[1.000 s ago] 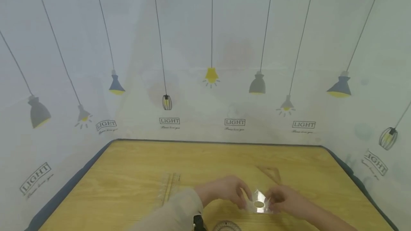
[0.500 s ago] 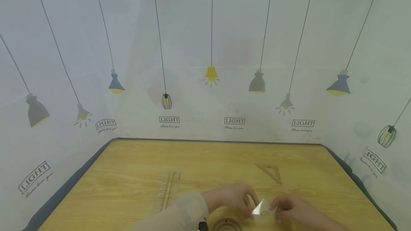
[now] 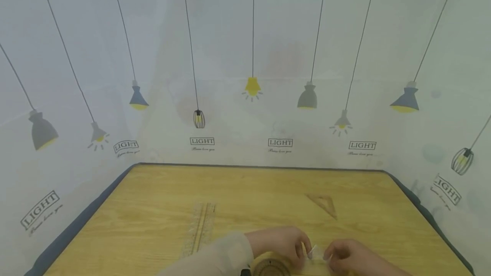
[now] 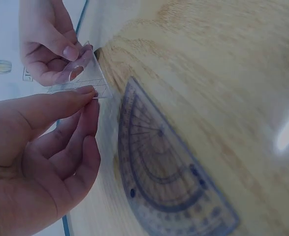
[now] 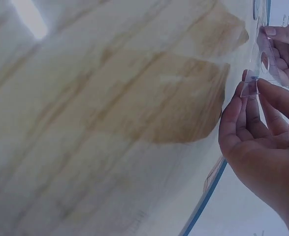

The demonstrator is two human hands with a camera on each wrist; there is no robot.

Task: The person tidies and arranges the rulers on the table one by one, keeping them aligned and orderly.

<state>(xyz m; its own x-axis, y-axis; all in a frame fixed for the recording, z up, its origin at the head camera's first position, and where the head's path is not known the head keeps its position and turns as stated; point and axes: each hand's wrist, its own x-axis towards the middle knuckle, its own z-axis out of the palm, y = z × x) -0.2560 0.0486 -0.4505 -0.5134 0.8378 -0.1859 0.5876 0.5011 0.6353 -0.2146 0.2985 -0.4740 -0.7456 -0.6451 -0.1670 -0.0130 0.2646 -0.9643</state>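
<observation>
A clear plastic set square (image 3: 316, 254) with a round hole is held between both hands, low over the table near its front. My left hand (image 3: 285, 244) pinches one corner between thumb and forefinger. My right hand (image 3: 350, 257) pinches the opposite corner. In the left wrist view the set square (image 4: 96, 73) shows its hole and ruled lines. A clear half-round protractor (image 4: 161, 167) lies flat on the table below the left hand. The right wrist view shows the right thumb and fingers on the tip of the set square (image 5: 250, 87).
A transparent ruler (image 3: 198, 229) lies on the wooden table (image 3: 153, 199) to the left, beyond the left forearm. Another triangular set square (image 3: 323, 205) lies farther back, beyond the hands. A white backdrop (image 3: 238, 54) with printed lamps stands behind the table.
Both hands have come nearer the front and shifted a little right with the set square, which has tilted so its bright glare is gone. The protractor, ruler and other set square stay put.
</observation>
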